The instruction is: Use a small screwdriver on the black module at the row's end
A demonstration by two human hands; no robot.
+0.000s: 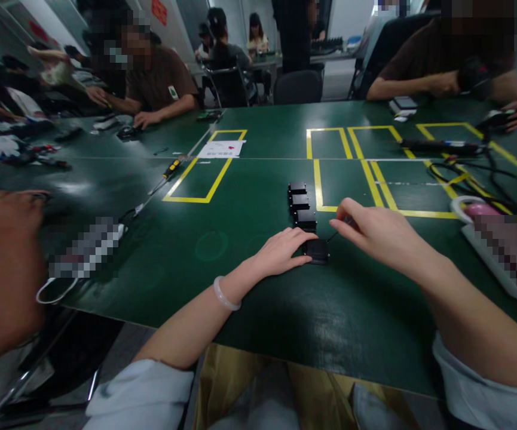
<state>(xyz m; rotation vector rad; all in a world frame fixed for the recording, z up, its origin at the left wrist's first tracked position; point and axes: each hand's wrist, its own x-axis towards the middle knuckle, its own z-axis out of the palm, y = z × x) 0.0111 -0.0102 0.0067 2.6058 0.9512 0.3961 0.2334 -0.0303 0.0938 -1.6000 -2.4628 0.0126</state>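
A small black box (317,251) lies on the counter (249,286) just below the centre of the frame, the nearest of a short row of black boxes (300,206) running away toward the yellow tape outlines (330,173). The left hand (280,251) rests flat on the counter with its fingertips laid on the box's near edge, holding nothing — seemingly to steady it. The right hand (375,230) hovers just right of it, thumb and forefinger pinched on a thin dark tool (336,233) whose tip points at the box; how firm that grip is cannot be told. The counter is a dark green mat. A screwdriver (168,173) and a sheet of paper (221,149) lie at upper left, cables (468,173) at right, and a co-worker's arm (2,269) at the left edge. Other people sit working across the dim room.
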